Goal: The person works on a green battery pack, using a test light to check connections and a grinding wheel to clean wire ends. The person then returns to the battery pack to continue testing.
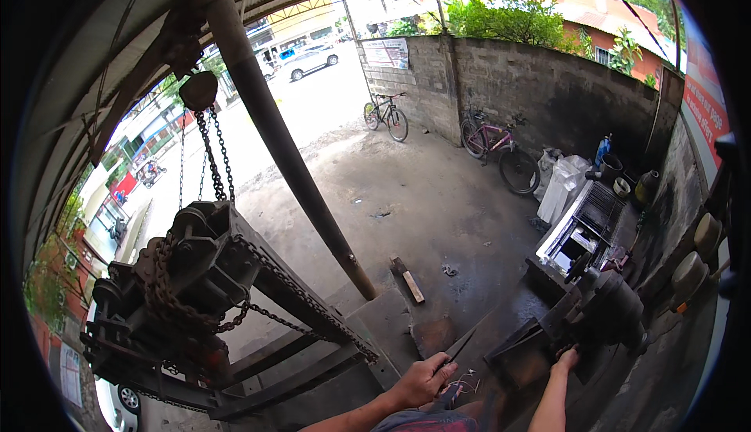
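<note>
My left hand (422,383) is closed round a dark, narrow pointed blade-like piece (463,345), its tip sticking up and to the right. Whether it has a handle is hidden in the fist. To the right, my right hand (566,359) reaches to the underside of a dark motor-driven machine (614,307) that looks like a bench grinder. Its fingers are curled against a part low on the machine, too dark to make out. Thin pale wires (468,383) lie just right of my left hand.
A heavy steel frame (274,291) with a rusty chain (162,275) and hanging hoist hook block (199,91) fills the left. A slanting post (289,142) stands ahead. A wooden block (412,286) lies on the floor. Two bicycles (489,138) stand by the wall; a metal rack (598,213) is at right.
</note>
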Available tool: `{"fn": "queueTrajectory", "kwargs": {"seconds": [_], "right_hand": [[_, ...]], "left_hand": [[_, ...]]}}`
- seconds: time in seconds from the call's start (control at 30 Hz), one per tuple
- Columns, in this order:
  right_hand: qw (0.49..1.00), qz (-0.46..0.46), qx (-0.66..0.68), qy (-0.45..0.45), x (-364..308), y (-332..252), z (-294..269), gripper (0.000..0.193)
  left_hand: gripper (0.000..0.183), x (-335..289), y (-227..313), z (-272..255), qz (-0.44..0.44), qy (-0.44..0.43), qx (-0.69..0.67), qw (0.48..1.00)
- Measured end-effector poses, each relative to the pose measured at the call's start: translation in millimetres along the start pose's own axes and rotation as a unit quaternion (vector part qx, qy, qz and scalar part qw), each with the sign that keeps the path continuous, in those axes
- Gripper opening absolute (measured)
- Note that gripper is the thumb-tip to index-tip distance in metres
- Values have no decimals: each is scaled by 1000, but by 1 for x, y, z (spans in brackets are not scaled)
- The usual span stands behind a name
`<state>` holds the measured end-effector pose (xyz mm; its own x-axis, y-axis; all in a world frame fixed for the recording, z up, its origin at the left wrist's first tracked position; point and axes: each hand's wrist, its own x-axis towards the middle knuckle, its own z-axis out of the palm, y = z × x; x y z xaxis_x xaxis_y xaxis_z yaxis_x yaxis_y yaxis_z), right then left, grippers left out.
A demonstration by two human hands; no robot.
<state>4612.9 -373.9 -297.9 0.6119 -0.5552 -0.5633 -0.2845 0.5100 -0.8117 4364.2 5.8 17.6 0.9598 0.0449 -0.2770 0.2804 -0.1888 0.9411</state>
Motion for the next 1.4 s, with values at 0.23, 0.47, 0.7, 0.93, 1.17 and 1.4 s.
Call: {"fn": "queueTrajectory", "kwargs": {"seconds": [0.23, 0.47, 0.7, 0.93, 1.17, 1.4], "right_hand": [[992, -63, -102, 42, 32, -11, 15, 31], [984, -51, -171, -10, -17, -12, 15, 22], [496, 73, -336, -798, -376, 51, 1, 52], [-126, 75, -356, -923, -649, 167, -93, 30], [-220, -258, -307, -889, -769, 316, -168, 24], [-158, -274, -210, -925, -897, 405, -206, 14]], "left_hand": [[29, -31, -15, 32, -99, 203, -168, 959], [28, -87, -16, 48, -83, 289, -231, 925], [35, -206, -26, 14, 104, 429, -408, 799], [24, -444, -76, -2, 275, 750, -325, 505], [26, -706, -116, 8, 182, 971, -101, 114], [44, -837, -194, 36, 239, 951, -198, 6]]}}
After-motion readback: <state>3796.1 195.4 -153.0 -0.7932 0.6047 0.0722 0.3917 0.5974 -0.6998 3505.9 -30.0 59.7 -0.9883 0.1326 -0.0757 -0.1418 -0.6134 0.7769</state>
